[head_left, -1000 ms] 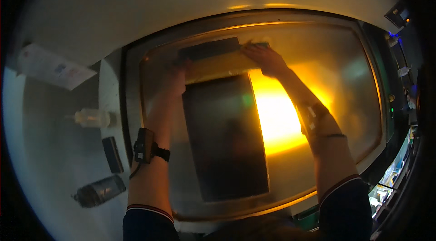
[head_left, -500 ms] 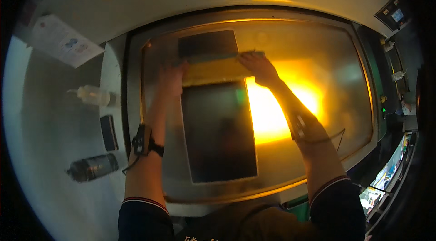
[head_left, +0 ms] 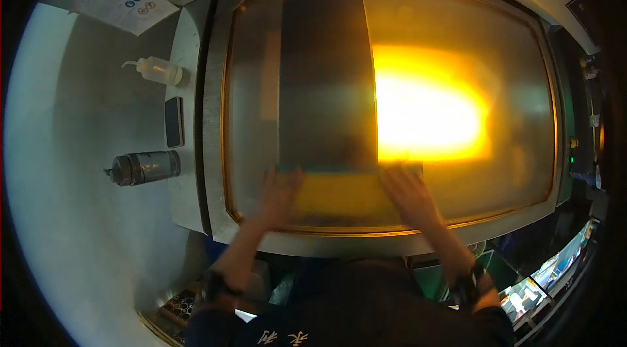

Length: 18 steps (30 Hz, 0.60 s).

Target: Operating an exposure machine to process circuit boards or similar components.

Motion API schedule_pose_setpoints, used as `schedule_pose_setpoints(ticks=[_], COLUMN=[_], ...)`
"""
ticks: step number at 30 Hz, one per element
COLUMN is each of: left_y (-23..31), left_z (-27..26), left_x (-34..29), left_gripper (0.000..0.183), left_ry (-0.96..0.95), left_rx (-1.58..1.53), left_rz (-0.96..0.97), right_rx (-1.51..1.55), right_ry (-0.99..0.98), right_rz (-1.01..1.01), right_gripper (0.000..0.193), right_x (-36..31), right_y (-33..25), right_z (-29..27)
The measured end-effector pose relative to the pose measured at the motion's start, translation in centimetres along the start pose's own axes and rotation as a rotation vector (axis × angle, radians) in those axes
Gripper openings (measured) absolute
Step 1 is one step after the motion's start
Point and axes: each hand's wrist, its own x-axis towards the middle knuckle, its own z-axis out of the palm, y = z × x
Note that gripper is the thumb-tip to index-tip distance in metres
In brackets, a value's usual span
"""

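My left hand (head_left: 281,198) and my right hand (head_left: 409,194) hold the two ends of a wide yellow squeegee (head_left: 339,197) with a teal upper edge. Motion blurs the squeegee and my fingers, which lie over its top edge. It spans the near end of a long dark rectangle (head_left: 326,79) on a large framed panel (head_left: 516,177). Yellow light glares off the panel to the right of the rectangle. My palms and thumbs are hard to make out.
Along the panel's left side are a squeeze bottle with a thin spout (head_left: 158,70), a phone (head_left: 174,122) and a dark see-through drinking bottle (head_left: 147,167). A printed sheet (head_left: 127,2) hangs at the far left. Lit screens (head_left: 522,298) show at the lower right.
Both hands have drawn the squeegee toward me, from the panel's far part to its near edge. The whole dark rectangle beyond it is uncovered. My view has also shifted.
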Motion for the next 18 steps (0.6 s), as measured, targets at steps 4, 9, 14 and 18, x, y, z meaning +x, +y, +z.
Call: schedule_pose_setpoints(ticks=[4, 9, 14, 18], left_y=[-10.4, -16.8, -15.1, -19.8], left_z=[-6.9, -16.8, -25.6, -22.9], left_x=[14.2, 29.8, 36.7, 34.8], left_gripper=[0.075, 0.07, 0.068, 0.064], left_ry=[0.408, 0.515, 0.412, 0.562], left_rx=[0.08, 0.028, 0.075, 0.048], left_rz=[-0.035, -0.059, -0.154, 0.038], right_rx=[-0.232, -0.219, -0.236, -0.195], right_ry=[0.23, 0.185, 0.195, 0.287], right_rz=[-0.067, 0.105, 0.154, 0.052], right_gripper=[0.073, 0.084, 0.083, 0.082], right_x=[17.9, 33.8, 41.7, 42.1], right_y=[9.1, 20.1, 28.9, 25.9], right_z=[-2.8, -4.5, -8.1, -6.5])
